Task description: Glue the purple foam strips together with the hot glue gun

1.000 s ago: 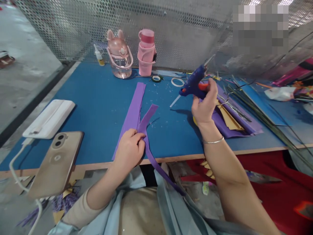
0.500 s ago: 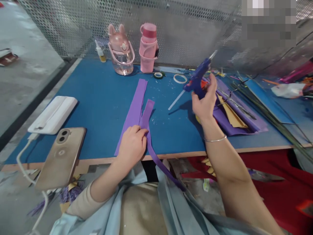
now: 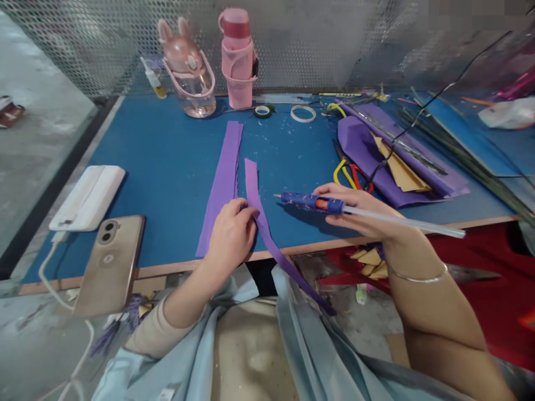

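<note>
Beyond the glue gun [image 3: 308, 201], a cord [image 3: 413, 118] crosses purple sheets [image 3: 360, 136] (scissors [image 3: 355, 176] alongside).

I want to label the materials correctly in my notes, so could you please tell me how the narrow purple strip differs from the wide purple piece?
The narrow strip is slimmer; the wide piece is broader.
The narrow strip bends and runs past the edge of the blue table; the wide piece lies straight on top.
The left hand pinches the narrow strip, but not the wide piece.
Both are purple.
</note>
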The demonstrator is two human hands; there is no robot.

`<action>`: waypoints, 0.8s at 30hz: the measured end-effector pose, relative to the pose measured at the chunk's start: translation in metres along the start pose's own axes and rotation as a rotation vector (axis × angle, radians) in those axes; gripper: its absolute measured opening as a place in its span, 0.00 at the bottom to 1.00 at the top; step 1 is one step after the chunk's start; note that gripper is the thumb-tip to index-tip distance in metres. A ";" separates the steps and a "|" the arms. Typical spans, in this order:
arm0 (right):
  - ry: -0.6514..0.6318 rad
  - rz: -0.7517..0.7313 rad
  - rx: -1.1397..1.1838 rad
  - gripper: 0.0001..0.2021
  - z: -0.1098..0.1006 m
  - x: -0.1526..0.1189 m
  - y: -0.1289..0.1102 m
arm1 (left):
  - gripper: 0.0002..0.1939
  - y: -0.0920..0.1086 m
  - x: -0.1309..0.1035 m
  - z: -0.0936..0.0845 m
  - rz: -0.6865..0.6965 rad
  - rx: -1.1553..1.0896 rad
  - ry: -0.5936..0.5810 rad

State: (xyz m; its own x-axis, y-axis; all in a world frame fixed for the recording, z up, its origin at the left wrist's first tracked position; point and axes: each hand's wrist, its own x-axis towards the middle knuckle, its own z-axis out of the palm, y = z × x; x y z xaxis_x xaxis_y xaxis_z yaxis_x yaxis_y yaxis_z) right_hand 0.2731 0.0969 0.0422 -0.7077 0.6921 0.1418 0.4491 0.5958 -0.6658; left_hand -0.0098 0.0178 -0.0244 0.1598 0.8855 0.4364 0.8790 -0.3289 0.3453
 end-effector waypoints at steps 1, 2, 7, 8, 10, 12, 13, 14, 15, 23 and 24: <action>-0.024 -0.024 -0.026 0.14 0.002 -0.002 -0.002 | 0.12 0.000 0.000 0.000 0.003 -0.005 0.006; -0.046 -0.033 -0.029 0.14 0.004 -0.004 -0.003 | 0.12 0.000 0.000 0.000 0.005 -0.008 0.012; -0.132 0.067 0.044 0.17 0.021 -0.003 -0.005 | 0.12 0.001 0.000 -0.001 0.004 -0.005 0.025; -0.131 0.087 0.069 0.17 0.024 -0.002 -0.005 | 0.12 0.001 0.000 -0.001 0.002 -0.004 0.023; -0.116 0.104 0.103 0.18 0.029 0.000 -0.004 | 0.12 0.002 -0.001 0.000 0.002 0.000 0.019; -0.088 0.105 0.104 0.19 0.033 0.002 -0.004 | 0.13 0.002 -0.001 0.001 0.003 0.001 0.018; -0.073 0.106 0.097 0.19 0.034 0.002 -0.003 | 0.13 0.002 -0.001 0.001 0.001 0.001 0.019; -0.057 0.105 0.088 0.19 0.035 0.003 -0.003 | 0.13 0.002 -0.001 0.001 0.000 0.000 0.019; -0.042 0.106 0.078 0.18 0.037 0.003 -0.002 | 0.13 0.002 -0.001 0.001 0.000 -0.002 0.019; 0.057 0.087 0.009 0.16 0.040 0.004 -0.007 | 0.14 0.002 -0.002 0.000 -0.005 -0.006 0.018; 0.063 0.084 0.001 0.16 0.041 0.005 -0.008 | 0.14 0.002 -0.002 0.000 -0.006 -0.008 0.015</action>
State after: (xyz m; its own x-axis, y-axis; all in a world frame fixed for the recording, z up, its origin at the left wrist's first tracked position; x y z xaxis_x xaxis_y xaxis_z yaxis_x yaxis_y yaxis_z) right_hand 0.2433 0.0791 0.0189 -0.6316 0.7641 0.1313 0.5049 0.5339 -0.6782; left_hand -0.0084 0.0150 -0.0248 0.1477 0.8823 0.4468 0.8762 -0.3263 0.3547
